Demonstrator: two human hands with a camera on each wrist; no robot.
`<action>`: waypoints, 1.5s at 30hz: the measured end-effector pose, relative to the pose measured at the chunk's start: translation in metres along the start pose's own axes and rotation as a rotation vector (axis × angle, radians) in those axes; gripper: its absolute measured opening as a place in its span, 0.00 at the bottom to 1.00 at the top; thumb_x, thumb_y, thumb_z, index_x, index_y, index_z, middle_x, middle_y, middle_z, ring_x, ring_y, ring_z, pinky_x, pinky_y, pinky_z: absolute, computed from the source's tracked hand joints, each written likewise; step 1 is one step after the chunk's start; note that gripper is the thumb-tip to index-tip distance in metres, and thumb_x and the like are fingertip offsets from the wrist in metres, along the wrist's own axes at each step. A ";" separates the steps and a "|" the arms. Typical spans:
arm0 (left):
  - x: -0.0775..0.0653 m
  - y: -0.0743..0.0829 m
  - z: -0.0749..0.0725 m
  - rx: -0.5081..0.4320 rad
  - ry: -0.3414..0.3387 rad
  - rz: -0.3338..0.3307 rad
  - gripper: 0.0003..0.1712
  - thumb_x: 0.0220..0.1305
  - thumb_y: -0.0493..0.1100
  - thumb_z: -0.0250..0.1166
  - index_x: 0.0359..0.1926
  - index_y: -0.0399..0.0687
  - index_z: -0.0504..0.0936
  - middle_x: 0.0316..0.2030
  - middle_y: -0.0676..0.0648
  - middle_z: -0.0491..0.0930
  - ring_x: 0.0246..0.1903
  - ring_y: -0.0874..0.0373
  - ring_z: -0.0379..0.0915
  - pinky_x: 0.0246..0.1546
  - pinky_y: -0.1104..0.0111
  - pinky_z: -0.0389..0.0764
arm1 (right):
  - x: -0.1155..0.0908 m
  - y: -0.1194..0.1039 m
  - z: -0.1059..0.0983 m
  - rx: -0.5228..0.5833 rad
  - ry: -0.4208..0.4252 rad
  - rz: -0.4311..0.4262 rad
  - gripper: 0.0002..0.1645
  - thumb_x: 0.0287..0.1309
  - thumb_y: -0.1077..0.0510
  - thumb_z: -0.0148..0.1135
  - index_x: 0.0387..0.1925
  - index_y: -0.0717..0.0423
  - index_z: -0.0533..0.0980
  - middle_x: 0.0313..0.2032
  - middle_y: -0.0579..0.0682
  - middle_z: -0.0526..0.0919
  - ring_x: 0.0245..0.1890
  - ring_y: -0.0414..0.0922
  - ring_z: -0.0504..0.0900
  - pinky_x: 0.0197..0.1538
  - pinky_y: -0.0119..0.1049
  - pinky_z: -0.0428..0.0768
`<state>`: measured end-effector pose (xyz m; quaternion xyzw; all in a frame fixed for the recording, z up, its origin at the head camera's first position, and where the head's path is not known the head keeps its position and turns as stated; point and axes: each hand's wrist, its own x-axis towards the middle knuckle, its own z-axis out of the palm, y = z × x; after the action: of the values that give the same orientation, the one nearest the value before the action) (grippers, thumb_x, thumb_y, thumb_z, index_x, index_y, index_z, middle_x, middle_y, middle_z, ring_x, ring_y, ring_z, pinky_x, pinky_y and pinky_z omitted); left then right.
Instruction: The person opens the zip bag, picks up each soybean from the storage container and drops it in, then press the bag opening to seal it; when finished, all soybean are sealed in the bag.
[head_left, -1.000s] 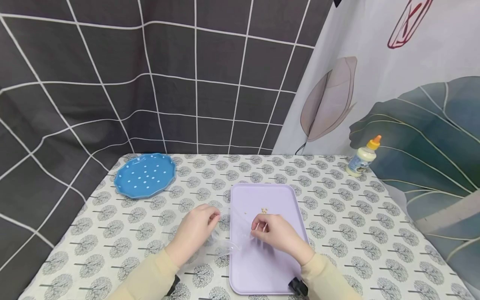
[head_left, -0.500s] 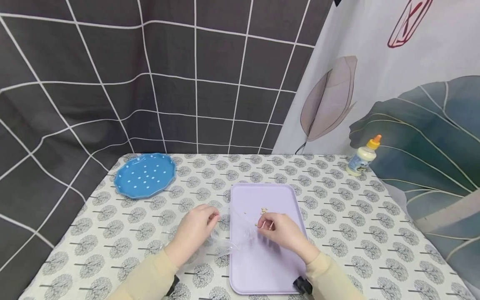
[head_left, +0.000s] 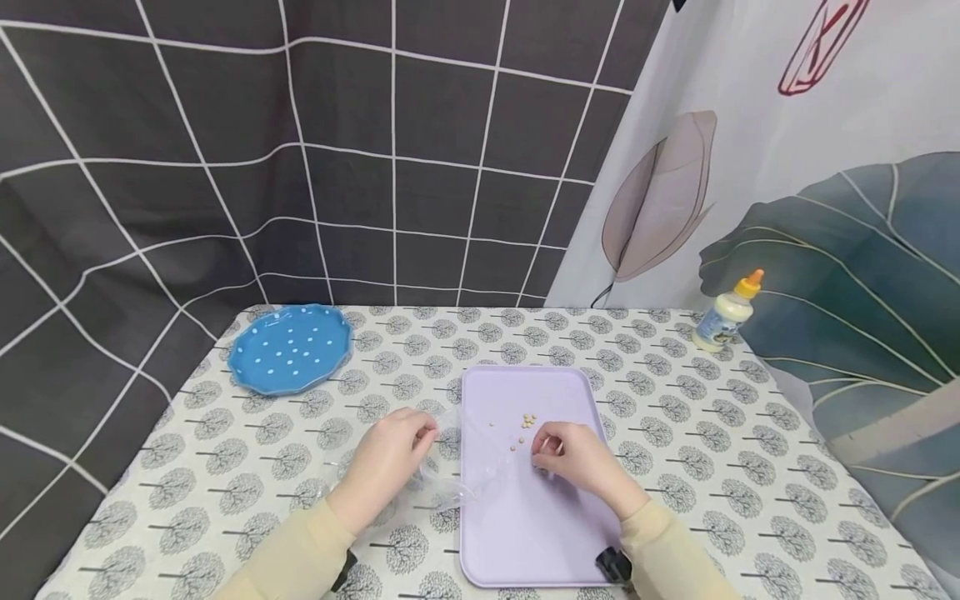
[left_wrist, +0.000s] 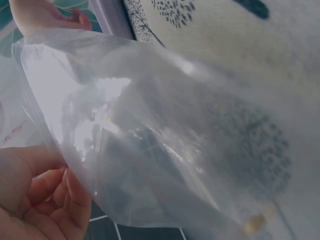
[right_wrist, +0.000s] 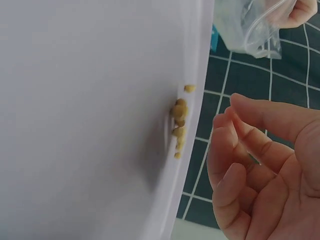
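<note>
My left hand (head_left: 390, 458) pinches the rim of a clear plastic bag (left_wrist: 135, 120), left of the lilac tray (head_left: 498, 542). The bag reaches over the tray's left edge. Low in the left wrist view, a blurred yellowish bean (left_wrist: 255, 223) shows at the bag. My right hand (head_left: 577, 460) hovers over the tray with loosely bent fingers, thumb and index tips close together, nothing visible between them. Several small round yellowish soybeans (head_left: 528, 421) lie on the tray beyond that hand. A lone soybean (head_left: 492, 424) sits nearer the tray's left side.
A blue scalloped plate (head_left: 296, 346) with white dots rests at the back left. A glue bottle (head_left: 723, 321) with an orange tip stands at the back right. The tree-print tablecloth (head_left: 420, 367) spreads under everything, with a dark grid-patterned curtain (head_left: 435, 192) behind.
My right hand has moved rightward, away from the bag's mouth. Two soybeans now show on the tray where that hand was. The left hand and the bag hold nearly still.
</note>
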<state>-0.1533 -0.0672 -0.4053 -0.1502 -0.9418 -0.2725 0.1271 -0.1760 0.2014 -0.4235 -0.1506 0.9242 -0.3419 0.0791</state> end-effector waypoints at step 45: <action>-0.004 0.003 -0.001 0.018 0.008 0.015 0.02 0.59 0.39 0.65 0.34 0.47 0.83 0.30 0.52 0.81 0.31 0.63 0.77 0.35 0.70 0.82 | 0.020 0.016 0.001 -0.159 -0.017 0.102 0.11 0.39 0.64 0.72 0.21 0.50 0.76 0.18 0.42 0.72 0.19 0.38 0.69 0.24 0.29 0.70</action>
<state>-0.1481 -0.0667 -0.4044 -0.1549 -0.9426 -0.2637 0.1341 -0.1980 0.2060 -0.4359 -0.1122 0.9542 -0.2617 0.0918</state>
